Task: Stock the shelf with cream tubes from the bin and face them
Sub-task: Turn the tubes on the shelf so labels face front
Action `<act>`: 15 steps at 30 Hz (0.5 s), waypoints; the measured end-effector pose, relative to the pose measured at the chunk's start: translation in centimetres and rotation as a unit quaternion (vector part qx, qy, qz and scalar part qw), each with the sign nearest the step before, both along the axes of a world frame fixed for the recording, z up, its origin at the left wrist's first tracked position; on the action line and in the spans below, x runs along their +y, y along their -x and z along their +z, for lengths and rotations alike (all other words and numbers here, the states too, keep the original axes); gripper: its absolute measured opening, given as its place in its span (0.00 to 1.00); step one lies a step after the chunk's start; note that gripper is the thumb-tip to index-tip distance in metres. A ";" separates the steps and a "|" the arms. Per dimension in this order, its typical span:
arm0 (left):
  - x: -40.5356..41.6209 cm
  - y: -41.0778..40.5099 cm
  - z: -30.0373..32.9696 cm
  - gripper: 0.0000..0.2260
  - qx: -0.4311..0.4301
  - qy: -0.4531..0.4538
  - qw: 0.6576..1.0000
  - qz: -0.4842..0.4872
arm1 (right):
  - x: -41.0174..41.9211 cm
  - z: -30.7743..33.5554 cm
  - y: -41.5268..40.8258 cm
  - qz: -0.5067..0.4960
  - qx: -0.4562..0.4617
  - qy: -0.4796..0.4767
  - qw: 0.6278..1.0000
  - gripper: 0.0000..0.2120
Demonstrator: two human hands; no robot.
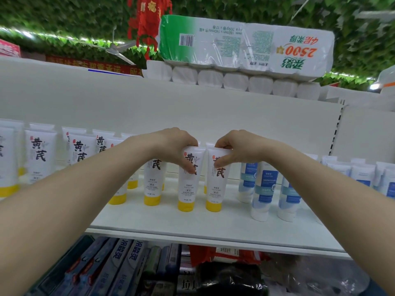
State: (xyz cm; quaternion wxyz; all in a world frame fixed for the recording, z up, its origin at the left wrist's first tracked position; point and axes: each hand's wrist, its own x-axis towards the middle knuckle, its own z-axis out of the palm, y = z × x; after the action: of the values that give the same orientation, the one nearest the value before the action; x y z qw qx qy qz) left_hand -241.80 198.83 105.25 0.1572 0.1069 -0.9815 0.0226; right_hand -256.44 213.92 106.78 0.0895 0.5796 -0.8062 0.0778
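Both arms reach forward to the white shelf. The left hand pinches the top of one yellow-capped cream tube, and the right hand pinches the neighbouring tube. Both tubes stand cap-down, side by side, near the shelf's front.

At nine o'clock the frame edge cuts a yellow-capped tube; forearms hide tubes behind; lower-shelf boxes are blurred.
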 end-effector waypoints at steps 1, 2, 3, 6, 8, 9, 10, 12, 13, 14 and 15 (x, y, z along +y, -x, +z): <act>0.1 -0.2 0.1 0.15 0.006 -0.005 1.000 -0.002 | 0.2 0.2 0.0 -0.004 -0.004 0.000 1.000 0.12; 0.2 -0.4 0.2 0.16 0.017 -0.010 1.000 -0.005 | 0.4 0.4 -0.1 -0.007 -0.005 0.005 1.000 0.12; 0.2 -0.6 0.3 0.16 0.031 -0.009 0.999 -0.009 | 0.7 0.6 -0.1 -0.010 -0.002 0.015 1.000 0.12; 0.3 -1.1 0.6 0.13 0.087 0.018 0.996 -0.024 | 2.0 1.4 0.0 -0.023 0.026 0.059 0.998 0.13; 0.3 -0.9 0.8 0.11 0.126 0.038 0.991 -0.031 | 3.3 1.8 0.3 -0.041 0.070 0.073 0.994 0.13; 0.5 -0.7 0.8 0.11 0.142 0.047 0.988 -0.034 | 3.9 1.9 0.5 -0.053 0.097 0.074 0.991 0.13; 0.7 -0.5 0.9 0.10 0.155 0.057 0.986 -0.037 | 4.7 2.1 0.8 -0.066 0.121 0.074 0.988 0.13; 1.5 0.3 1.2 0.11 0.172 0.085 0.980 -0.044 | 6.4 2.5 1.6 -0.093 0.161 0.072 0.980 0.12; 2.0 0.8 1.4 0.11 0.176 0.098 0.978 -0.047 | 7.2 2.6 2.1 -0.104 0.178 0.070 0.976 0.12; 2.6 1.3 1.6 0.11 0.176 0.110 0.977 -0.049 | 8.1 2.8 2.6 -0.113 0.194 0.067 0.972 0.12; 3.3 1.9 1.8 0.11 0.176 0.120 0.976 -0.050 | 9.0 3.0 3.2 -0.122 0.206 0.065 0.969 0.12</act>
State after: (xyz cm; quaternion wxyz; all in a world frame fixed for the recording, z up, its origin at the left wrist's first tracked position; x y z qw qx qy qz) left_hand -243.73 202.13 107.10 0.3406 0.0404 -0.9325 0.1131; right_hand -259.61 222.91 109.80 0.3002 0.4732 -0.8282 -0.0022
